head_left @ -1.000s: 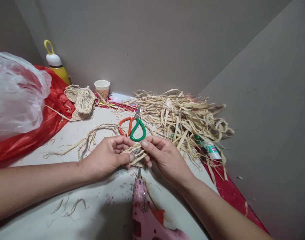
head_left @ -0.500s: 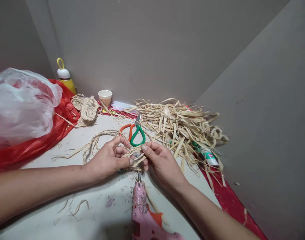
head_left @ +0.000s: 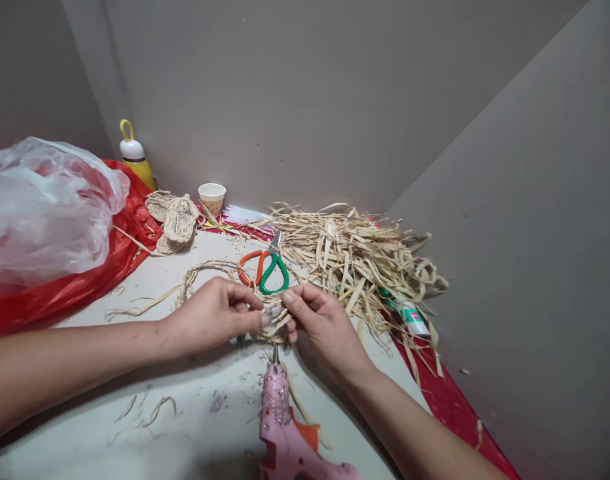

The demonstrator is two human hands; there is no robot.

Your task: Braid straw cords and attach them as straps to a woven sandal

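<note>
My left hand (head_left: 222, 312) pinches a braided straw cord (head_left: 273, 337), which is bent into a small loop between my two hands. The thumb and fingers of my right hand (head_left: 317, 323) grip the loop's other side. More of the braid curves over the table behind my left hand. Just below the loop, the metal nozzle of a pink glue gun (head_left: 279, 413) points up toward it; whether they touch I cannot tell. Scissors (head_left: 269, 267) with one orange and one green handle lie right behind the loop.
Dry straw strips (head_left: 355, 253) are heaped at the back right, partly over a white-and-green bottle (head_left: 413, 319). Plastic bags (head_left: 49, 213) bulge at the left. Woven straw pieces (head_left: 177, 220), a paper cup (head_left: 212, 198), white sticks (head_left: 242, 215) and a yellow bottle (head_left: 139, 170) stand or lie along the back.
My left fingers have closed in more tightly on the braid, the raised index finger coming down. My right hand keeps its hold. The whole view has shifted slightly.
</note>
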